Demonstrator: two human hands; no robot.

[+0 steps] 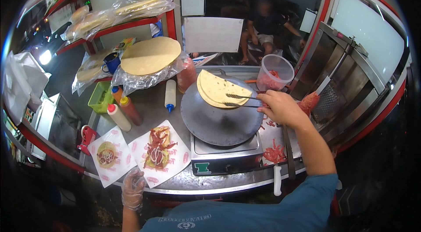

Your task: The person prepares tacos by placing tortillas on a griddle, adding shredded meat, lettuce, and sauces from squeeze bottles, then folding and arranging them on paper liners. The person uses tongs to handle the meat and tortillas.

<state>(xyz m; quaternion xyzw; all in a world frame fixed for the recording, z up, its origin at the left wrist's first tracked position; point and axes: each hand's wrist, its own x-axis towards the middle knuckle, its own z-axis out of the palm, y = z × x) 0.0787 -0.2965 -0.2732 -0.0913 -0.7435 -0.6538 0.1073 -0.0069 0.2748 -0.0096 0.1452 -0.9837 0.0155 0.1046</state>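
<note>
My right hand, bare, is closed round metal tongs. The tong tips reach onto the right part of a folded flatbread, which lies on the far side of a round dark griddle. At the counter's front edge, my left hand wears a clear plastic glove. Its fingers look loosely extended and hold nothing I can see, close to a paper sheet. On that sheet sits an opened bun with meat strips and white sauce. A smaller round flatbread with meat rests on another sheet to the left.
Sauce bottles and a green container stand at left, below stacked flatbreads. Meat shavings and a white-handled knife lie right of the griddle, near a vertical meat spit. A person sits beyond the window.
</note>
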